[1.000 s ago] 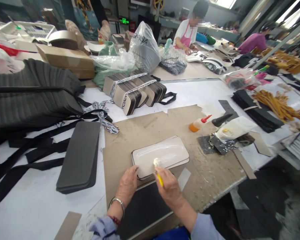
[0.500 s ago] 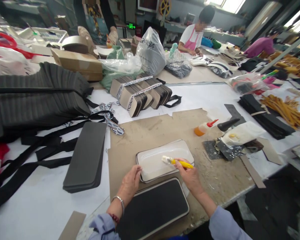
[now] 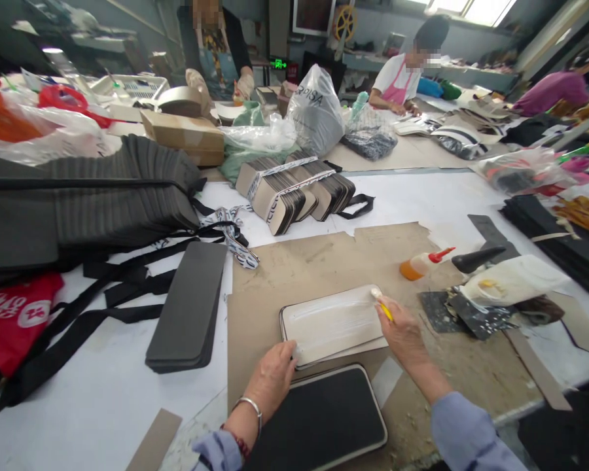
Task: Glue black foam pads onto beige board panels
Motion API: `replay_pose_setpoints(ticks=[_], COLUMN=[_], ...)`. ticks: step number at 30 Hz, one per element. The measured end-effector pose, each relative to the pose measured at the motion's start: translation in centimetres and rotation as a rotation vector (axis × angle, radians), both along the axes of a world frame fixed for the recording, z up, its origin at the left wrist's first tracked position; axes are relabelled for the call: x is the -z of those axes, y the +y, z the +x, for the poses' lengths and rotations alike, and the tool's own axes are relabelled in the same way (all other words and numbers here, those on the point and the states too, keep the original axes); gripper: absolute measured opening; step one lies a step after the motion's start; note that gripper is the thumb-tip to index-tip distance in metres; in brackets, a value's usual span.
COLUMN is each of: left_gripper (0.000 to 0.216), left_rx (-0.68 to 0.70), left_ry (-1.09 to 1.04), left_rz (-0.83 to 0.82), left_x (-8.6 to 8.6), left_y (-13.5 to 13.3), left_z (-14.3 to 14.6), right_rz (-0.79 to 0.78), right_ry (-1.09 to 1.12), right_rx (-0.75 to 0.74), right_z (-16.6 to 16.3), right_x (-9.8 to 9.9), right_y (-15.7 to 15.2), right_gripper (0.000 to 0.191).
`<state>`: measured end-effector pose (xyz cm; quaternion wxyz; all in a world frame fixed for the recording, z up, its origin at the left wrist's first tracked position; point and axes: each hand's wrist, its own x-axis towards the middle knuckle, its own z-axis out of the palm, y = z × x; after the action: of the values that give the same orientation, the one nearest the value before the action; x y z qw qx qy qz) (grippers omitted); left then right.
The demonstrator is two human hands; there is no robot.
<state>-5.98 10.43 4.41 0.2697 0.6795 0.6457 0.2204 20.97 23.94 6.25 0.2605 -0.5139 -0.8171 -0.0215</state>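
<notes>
A pale rectangular panel point(image 3: 331, 324) with rounded corners lies on a brown cardboard sheet point(image 3: 324, 255), its surface shiny with wet glue. My left hand point(image 3: 272, 378) presses down on the panel's near left corner, fingers curled on its edge. My right hand point(image 3: 403, 335) is closed on a yellow-handled brush point(image 3: 383, 305) whose white tip touches the panel's far right corner. A black panel with a pale rim point(image 3: 324, 418) lies just in front of it, between my arms.
A stack of dark grey pads point(image 3: 189, 307) sits to the left, with black straps and a big ribbed bundle point(image 3: 93, 196) behind. An orange glue bottle point(image 3: 422, 263) and a messy glue pot point(image 3: 500, 284) stand at right. Banded panel bundles point(image 3: 294, 186), bags and other workers are beyond.
My right hand has swept the brush from the panel's near edge across to its far right corner. The left hand has stayed on the near left corner. The view has shifted slightly.
</notes>
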Motion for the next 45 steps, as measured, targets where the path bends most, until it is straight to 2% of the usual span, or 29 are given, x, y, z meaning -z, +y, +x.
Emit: replay_pose_setpoints(ticks=[4,7,9,11,13,16,19,21,23,26,29,33,35,41,45], left_gripper=[0.024,0.024,0.021,0.018,0.016,0.021,0.029,0.031,0.030,0.028,0.033,0.040,0.037,0.038,0.038], left_rx=[-0.034,-0.099,-0.140,-0.209,-0.302,-0.468,-0.615,-0.680,-0.712,-0.753,-0.822,-0.735,-0.670,-0.593,-0.582], left_ry=[-0.063,-0.164,-0.239,-0.275,-0.192,0.104,0.425,0.555,0.587,0.591,0.639,0.580,0.573,0.580,0.551], left_rz=[-0.010,-0.025,-0.024,0.014,0.099,0.194,0.127,0.033,-0.015,0.004,0.022,-0.080,-0.112,-0.100,-0.101], left_x=[0.1,0.0,-0.1,0.0,0.4,1.0,1.0,0.5,-0.1,-0.7,-0.9,-0.5,-0.4,-0.6,-0.8], left_y=[0.1,0.2,0.0,-0.3,-0.8,-1.5,-1.7,-1.6,-1.4,-1.1,-0.9,-0.8,-0.8,-1.0,-1.0], left_z=[0.0,-0.1,-0.5,-1.4,-3.0,-6.7,-10.7,-12.6,-13.5,-14.0,-14.9,-17.3,-18.4,-19.4,-19.3], right_rz=[-0.086,-0.237,-0.331,-0.362,-0.334,-0.301,-0.325,-0.344,-0.361,-0.399,-0.529,-0.797,-0.867,-0.812,-0.790], right_ry=[0.027,0.162,0.263,0.324,0.334,0.308,0.301,0.316,0.350,0.419,0.478,0.589,0.619,0.524,0.528], right_rx=[-0.184,-0.359,-0.404,-0.355,-0.244,-0.111,-0.048,-0.025,-0.031,-0.077,-0.046,0.084,0.122,0.294,0.278], right_z=[-4.7,-7.9,-8.9,-8.8,-7.6,-5.4,-4.5,-5.0,-6.1,-7.9,-9.2,-9.6,-9.4,-7.2,-4.9], right_x=[0.1,-1.2,-2.3,-3.1,-3.6,-3.5,-3.2,-3.2,-3.4,-3.8,-3.9,-3.2,-2.7,-2.9,-2.3], right_y=[-2.9,-6.6,-8.3,-8.9,-8.7,-7.8,-7.5,-7.6,-7.8,-8.2,-8.4,-8.6,-8.5,-7.5,-6.8], right_gripper=[0.029,0.023,0.022,0.021,0.020,0.021,0.024,0.025,0.025,0.024,0.027,0.033,0.035,0.037,0.038])
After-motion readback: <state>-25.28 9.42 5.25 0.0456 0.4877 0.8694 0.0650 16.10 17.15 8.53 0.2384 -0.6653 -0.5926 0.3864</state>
